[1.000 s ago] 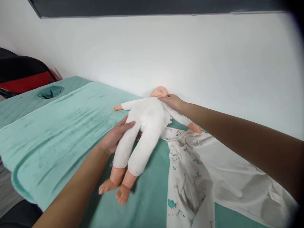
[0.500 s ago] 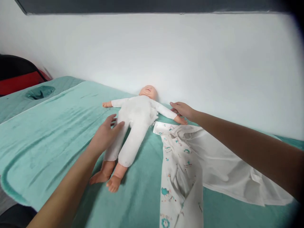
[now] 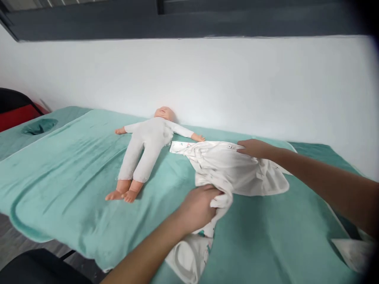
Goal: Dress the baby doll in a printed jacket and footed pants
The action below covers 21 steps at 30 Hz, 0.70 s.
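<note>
A white baby garment with small coloured prints (image 3: 239,169) lies spread on the green cover, partly inside out, with a small label near its top edge. My left hand (image 3: 201,207) is closed around a bunched front part of it. At the garment's upper edge, beside the label, my right hand (image 3: 254,149) pinches the cloth; its fingertips are partly hidden. A baby doll (image 3: 148,136) with a white cloth body rests on its back to the left, arms spread, one hand close to the garment's upper left end.
A green plush cover (image 3: 74,157) is spread over a bed with a face hole (image 3: 40,126) at far left. Behind runs a white wall (image 3: 207,83) under a dark frame (image 3: 177,23). A black and red object (image 3: 17,108) stands at left; white cloth (image 3: 355,252) lies at lower right.
My left hand has left the doll's legs and taken hold of the garment. My right hand has moved from the doll's arm to the garment's upper edge. The view has shifted right.
</note>
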Each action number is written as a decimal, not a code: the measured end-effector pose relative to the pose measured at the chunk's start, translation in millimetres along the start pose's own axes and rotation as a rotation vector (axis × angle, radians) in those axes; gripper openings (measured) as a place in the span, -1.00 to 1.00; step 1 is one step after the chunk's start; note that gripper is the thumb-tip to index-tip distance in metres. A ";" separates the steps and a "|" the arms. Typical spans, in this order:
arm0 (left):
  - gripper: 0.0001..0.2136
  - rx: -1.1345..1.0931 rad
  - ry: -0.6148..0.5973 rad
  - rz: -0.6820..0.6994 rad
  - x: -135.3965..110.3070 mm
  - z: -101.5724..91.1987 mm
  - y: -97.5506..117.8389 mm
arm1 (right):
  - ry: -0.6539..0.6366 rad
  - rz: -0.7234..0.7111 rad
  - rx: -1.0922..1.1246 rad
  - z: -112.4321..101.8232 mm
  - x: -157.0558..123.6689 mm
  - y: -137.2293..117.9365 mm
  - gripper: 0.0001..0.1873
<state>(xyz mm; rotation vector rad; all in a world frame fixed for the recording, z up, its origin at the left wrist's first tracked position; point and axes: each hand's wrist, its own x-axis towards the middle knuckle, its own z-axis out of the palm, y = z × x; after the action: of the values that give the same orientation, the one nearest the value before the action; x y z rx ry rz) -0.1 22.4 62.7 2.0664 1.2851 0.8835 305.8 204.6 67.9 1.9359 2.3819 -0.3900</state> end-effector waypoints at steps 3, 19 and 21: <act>-0.61 -0.013 -0.256 0.216 -5.1 6.1 33.3 | 0.064 -0.122 0.074 -12.1 -44.9 -28.2 -0.70; -0.84 0.630 0.151 0.133 -18.9 -17.4 142.3 | 0.165 -0.058 0.608 -24.9 -306.4 -83.3 -0.47; -0.81 0.506 0.144 0.117 -26.7 -14.3 154.2 | 0.247 -0.020 0.654 0.0 -308.1 -86.8 -0.46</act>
<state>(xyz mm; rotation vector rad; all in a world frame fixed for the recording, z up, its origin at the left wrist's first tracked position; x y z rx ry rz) 65.6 -61.3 178.2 2.5240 1.6071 0.8313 288.4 -106.4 142.0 2.3148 2.6549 -1.1118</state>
